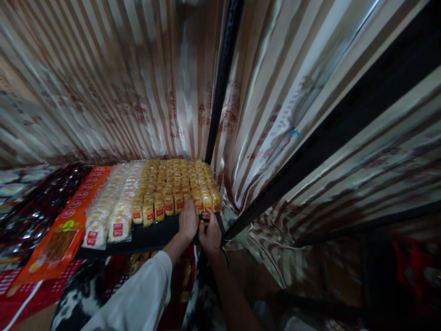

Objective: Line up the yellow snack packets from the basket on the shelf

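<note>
Small wrapped yellow cakes [168, 205] with red labels stand in tight rows at the right end of a dark shelf [151, 232]. My left hand [189, 221] is at the front row, back of the hand up, its fingers closed on one of the wrapped cakes and partly hidden. Just to its right, my right hand [210, 232] has its fingers curled inward against the front of the row. Whatever lies in those fingers is too small and dim to make out. The hands almost touch each other.
Left of the cakes lie clear packs of white snacks [120, 223], an orange bag [62, 234] and dark shiny packs [44, 202]. A black upright post [222, 82] and a slanting black beam [310, 151] frame the corner. Striped curtains [155, 92] hang behind. Red baskets [65, 280] sit below.
</note>
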`<act>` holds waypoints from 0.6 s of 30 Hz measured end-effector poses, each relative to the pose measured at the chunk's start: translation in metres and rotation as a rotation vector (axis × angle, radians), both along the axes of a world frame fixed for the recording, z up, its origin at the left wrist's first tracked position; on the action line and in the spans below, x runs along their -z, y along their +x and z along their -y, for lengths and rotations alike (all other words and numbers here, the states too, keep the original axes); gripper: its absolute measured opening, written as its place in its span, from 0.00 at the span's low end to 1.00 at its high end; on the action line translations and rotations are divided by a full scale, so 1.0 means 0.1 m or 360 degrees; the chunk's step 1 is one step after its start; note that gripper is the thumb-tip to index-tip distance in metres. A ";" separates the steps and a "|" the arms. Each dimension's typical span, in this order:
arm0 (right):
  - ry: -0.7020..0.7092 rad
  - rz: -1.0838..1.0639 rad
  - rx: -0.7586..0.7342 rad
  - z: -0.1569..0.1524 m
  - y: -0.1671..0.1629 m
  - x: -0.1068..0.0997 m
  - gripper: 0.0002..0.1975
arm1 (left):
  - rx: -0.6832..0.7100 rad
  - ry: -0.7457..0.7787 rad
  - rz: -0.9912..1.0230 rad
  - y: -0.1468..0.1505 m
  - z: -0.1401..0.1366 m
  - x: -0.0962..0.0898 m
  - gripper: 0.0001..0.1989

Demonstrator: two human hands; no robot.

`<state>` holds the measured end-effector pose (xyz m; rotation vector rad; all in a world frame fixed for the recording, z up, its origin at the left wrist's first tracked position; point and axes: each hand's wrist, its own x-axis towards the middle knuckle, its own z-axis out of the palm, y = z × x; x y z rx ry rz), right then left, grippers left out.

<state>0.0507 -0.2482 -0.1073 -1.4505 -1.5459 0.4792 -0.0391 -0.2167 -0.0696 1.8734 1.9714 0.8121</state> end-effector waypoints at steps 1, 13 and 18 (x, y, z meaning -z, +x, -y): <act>0.0000 0.0000 -0.0002 0.00 0.00 0.00 0.23 | 0.0012 0.0003 -0.0012 0.00 0.00 0.01 0.13; -0.0026 0.0011 -0.0025 0.00 0.00 0.00 0.25 | 0.0074 -0.0007 0.0046 0.01 0.12 0.01 0.18; 0.0034 -0.0001 -0.0039 0.01 0.01 0.00 0.24 | 0.0229 0.0026 0.0128 -0.06 0.24 0.02 0.23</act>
